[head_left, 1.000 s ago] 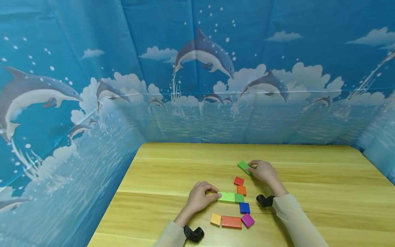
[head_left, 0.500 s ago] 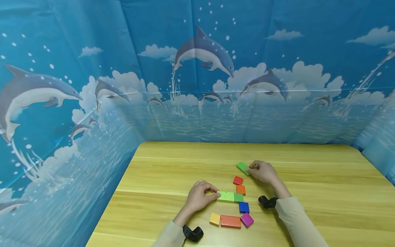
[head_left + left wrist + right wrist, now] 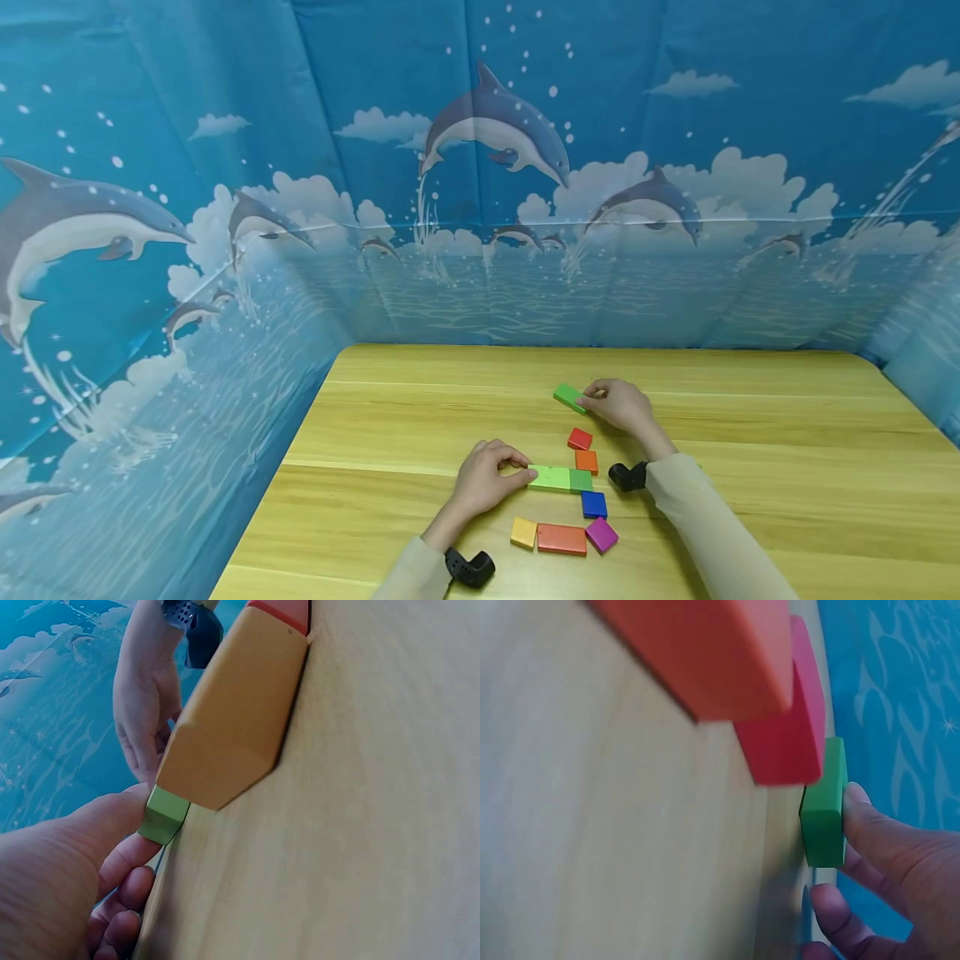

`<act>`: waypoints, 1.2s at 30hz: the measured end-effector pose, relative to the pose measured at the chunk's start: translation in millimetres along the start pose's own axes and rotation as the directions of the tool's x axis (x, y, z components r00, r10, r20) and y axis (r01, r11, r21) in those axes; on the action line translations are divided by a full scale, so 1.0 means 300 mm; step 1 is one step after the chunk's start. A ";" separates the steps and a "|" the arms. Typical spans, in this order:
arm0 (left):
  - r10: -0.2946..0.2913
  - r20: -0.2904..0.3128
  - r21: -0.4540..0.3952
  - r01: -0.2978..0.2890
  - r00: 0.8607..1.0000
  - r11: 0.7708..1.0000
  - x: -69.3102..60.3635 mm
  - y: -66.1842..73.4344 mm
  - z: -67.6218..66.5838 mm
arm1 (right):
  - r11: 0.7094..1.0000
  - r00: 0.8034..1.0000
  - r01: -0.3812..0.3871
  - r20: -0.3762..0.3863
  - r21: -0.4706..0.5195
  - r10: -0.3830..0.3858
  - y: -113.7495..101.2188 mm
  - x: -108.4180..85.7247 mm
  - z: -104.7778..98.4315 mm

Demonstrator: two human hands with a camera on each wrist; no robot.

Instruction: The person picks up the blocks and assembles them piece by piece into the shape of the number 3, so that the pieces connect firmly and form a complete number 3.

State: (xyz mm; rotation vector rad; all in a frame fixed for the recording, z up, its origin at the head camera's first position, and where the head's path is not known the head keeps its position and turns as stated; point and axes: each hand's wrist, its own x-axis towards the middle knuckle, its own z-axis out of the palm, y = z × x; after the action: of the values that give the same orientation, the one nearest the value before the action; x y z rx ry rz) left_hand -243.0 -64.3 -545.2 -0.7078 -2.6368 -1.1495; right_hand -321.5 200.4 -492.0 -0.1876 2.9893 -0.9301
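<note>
My right hand (image 3: 622, 407) pinches the near end of a green rectangular block (image 3: 569, 397) between thumb and fingers, beyond the other blocks. The right wrist view shows this green block (image 3: 823, 825) too; whether it touches the table cannot be told. Lower left, my left hand (image 3: 483, 479) pinches the left end of a light green block (image 3: 550, 477) lying on the table. Against its right end sits a darker green square block (image 3: 581, 481). An orange square block (image 3: 587, 462) and a red square block (image 3: 580, 439) lie behind that, a blue square block (image 3: 594, 504) in front.
Nearer me, a yellow block (image 3: 524, 532), a long red-orange block (image 3: 562, 539) and a magenta block (image 3: 602, 535) form a row. They lie on a wooden table (image 3: 787, 450). A blue dolphin-print curtain (image 3: 480, 308) stands along its back and left edges.
My right hand has shifted left and slightly away from me, carrying or sliding the green block along. The left hand and the other blocks stay in place.
</note>
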 end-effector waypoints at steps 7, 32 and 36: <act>0.003 -0.005 -0.003 -0.003 1.000 1.000 0.004 -0.003 0.002 | 0.999 0.999 0.033 0.021 -0.001 -0.033 -0.045 0.027 0.024; 0.002 -0.006 -0.002 -0.002 1.000 1.000 0.002 0.000 0.004 | 0.996 0.987 0.082 0.135 0.043 -0.087 -0.066 0.012 0.055; 0.011 -0.010 0.006 -0.011 1.000 1.000 0.003 0.002 0.002 | 0.994 0.985 0.084 0.146 0.071 -0.093 -0.060 0.007 0.055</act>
State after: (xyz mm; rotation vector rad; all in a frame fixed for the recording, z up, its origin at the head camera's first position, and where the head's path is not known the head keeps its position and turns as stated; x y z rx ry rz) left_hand -243.5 -63.1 -544.9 -0.7127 -2.6233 -1.1395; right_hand -320.9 176.1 -495.2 -0.3749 2.8306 -0.9716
